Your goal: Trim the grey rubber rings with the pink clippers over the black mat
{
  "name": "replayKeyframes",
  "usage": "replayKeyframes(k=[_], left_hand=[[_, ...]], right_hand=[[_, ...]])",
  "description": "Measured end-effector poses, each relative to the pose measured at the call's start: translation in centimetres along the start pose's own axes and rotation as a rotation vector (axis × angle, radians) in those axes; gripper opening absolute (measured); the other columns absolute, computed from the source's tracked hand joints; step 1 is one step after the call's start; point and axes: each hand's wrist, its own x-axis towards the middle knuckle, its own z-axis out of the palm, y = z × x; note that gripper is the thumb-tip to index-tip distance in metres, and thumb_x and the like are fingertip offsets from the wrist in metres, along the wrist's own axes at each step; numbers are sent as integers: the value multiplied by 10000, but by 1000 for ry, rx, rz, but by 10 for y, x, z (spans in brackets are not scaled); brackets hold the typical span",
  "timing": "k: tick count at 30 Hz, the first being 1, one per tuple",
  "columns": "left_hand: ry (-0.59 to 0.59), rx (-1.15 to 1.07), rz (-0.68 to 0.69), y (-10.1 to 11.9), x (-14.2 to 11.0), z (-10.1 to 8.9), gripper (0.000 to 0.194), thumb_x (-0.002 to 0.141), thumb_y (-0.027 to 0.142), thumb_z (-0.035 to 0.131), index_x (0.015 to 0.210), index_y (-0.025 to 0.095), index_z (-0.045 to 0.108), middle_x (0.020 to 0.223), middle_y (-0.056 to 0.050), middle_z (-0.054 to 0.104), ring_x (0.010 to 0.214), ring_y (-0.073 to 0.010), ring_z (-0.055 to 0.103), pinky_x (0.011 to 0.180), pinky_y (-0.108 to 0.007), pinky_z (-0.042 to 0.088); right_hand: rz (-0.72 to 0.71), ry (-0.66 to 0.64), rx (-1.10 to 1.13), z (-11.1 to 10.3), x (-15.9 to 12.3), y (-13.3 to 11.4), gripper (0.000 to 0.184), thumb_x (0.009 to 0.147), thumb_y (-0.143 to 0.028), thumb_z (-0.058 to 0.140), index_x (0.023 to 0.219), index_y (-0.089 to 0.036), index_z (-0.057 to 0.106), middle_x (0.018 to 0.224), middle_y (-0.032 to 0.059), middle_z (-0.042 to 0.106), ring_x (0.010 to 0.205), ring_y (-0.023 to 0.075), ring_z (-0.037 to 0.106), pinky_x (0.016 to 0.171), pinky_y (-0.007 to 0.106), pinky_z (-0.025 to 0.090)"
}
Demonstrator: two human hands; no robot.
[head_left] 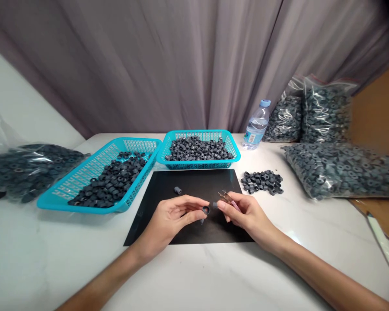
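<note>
My left hand [178, 216] pinches a small dark grey ring [206, 210] between thumb and fingertips, its round opening facing me. Close to its right, my right hand [243, 211] is closed around pink-handled tweezers [232, 202], whose metal tips point up and to the left. At the right thumb and fingertip sits a small grey piece [215, 204], a short gap away from the ring. Both hands are above a black mat [194, 181]. A single grey cylindrical piece [178, 190] lies on that mat beyond my left hand.
Two blue baskets [52, 201] [199, 163] hold many dark rubber-like pieces. A loose pile [262, 182] of them lies right of the mat. Filled plastic bags [343, 168] [35, 168] flank the white table [194, 276]. A water bottle [256, 126] stands at the back.
</note>
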Motion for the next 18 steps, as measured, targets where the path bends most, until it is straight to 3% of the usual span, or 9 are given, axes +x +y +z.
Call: replayKeyframes(k=[9,18], left_hand=[[-29,-34,-29,0,-1,-1,206,861,295,753,1025,175,789,899,-58,803,887,-200,751,867,-313,593],[-27,5,-34,-2,2,0,221,866,323,740,1023,175,787,889,-60,800,870,-200,750,851,-309,591]], right_hand=[[-36,-12,-39,1,-1,-2,455,929,-577,623,715,-183,550,639,-33,469,583,107,346,538,264,262],[-29,-4,-21,1,-2,-2,443,935,-560,626,716,-183,546,638,-44,461,574,102,336,535,268,250]])
